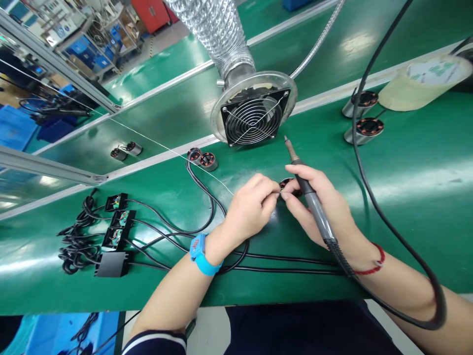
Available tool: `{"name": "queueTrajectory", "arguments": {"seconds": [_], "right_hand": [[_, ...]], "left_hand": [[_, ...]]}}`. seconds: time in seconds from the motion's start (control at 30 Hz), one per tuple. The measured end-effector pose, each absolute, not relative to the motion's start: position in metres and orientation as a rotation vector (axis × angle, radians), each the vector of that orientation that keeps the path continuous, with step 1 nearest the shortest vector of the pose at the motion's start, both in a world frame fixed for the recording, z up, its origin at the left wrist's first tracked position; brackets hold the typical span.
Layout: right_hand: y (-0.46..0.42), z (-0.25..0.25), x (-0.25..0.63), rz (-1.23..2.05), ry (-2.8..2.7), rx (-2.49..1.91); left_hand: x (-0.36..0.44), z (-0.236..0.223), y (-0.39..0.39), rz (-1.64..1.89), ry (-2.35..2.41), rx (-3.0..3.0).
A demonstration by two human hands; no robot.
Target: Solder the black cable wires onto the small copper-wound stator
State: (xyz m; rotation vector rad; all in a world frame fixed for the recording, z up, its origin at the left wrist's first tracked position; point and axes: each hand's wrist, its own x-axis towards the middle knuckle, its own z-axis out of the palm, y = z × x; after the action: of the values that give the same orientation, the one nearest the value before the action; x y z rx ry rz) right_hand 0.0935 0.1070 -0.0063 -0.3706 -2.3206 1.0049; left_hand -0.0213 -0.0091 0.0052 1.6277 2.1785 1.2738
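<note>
A grey soldering iron [314,206] lies in my right hand [337,212], its tip pointing up and away toward the fan. That hand's thumb and a fingertip also pinch at a tiny lead, meeting my left fingertips. My left hand [252,204] is closed, with a thin solder wire [207,171] running into it from the upper left. Just behind the fingertips sits a round motor part with copper windings [286,183], partly hidden by the fingers. Black cables [288,259] pass beneath both wrists.
A fume fan [253,121] on a foil duct [214,29] stands ahead. Motor parts sit in pairs at left [208,160] and right [365,129], beside a tape roll [414,86]. Open black boxes with circuit boards [120,218] and coiled cables [76,246] lie left. The iron's cord [384,207] loops right.
</note>
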Motion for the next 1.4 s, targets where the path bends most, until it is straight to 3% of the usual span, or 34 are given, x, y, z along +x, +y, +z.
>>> {"name": "queueTrajectory", "arguments": {"seconds": [0.23,0.43,0.93,1.4], "right_hand": [[0.122,-0.001,0.103,0.770,-2.468,-0.110],[0.117,-0.008,0.088,0.615,-2.450,-0.225],[0.105,0.009,0.149,0.876,-2.182,-0.289],[0.105,0.001,0.153,0.827,-2.248,-0.154]], "left_hand": [[-0.017,0.006,-0.009,1.143,2.313,1.515],[-0.015,0.005,-0.007,1.108,2.414,1.366],[-0.010,0.002,-0.003,1.270,2.275,1.181],[-0.013,-0.006,-0.005,1.356,2.086,0.967]]}}
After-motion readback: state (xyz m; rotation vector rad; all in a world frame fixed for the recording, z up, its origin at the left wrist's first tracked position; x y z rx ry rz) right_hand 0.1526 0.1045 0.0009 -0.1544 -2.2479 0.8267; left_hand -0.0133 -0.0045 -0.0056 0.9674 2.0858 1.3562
